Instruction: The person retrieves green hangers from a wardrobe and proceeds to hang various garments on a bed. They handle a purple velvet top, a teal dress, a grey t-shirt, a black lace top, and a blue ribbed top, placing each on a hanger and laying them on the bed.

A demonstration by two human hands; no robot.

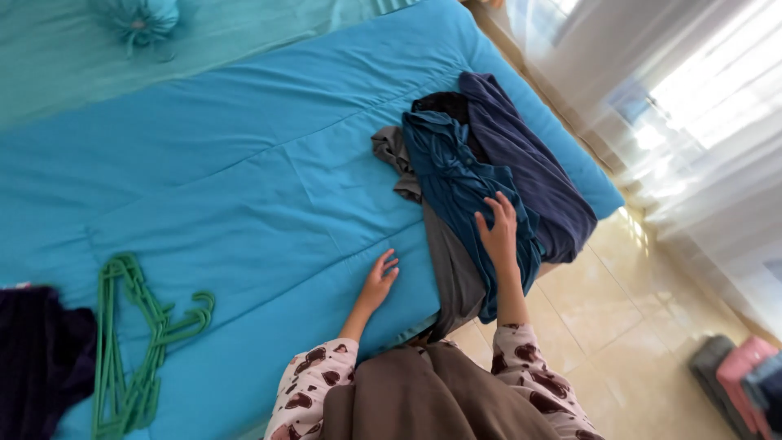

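A pile of clothes lies at the bed's right edge: a teal garment [448,175] on top, a navy garment [525,163] to its right and a grey one [452,269] beneath, hanging over the edge. My right hand [498,228] rests on the teal garment, fingers spread and curled into the cloth. My left hand [379,281] lies flat and open on the blue bedsheet [244,179], just left of the grey garment, holding nothing.
Green plastic hangers [134,342] lie on the sheet at lower left, next to a dark garment [37,358]. A teal pillow with a knotted bolster [138,20] is at the top. Tiled floor [627,301], white curtains and bags [737,375] lie to the right.
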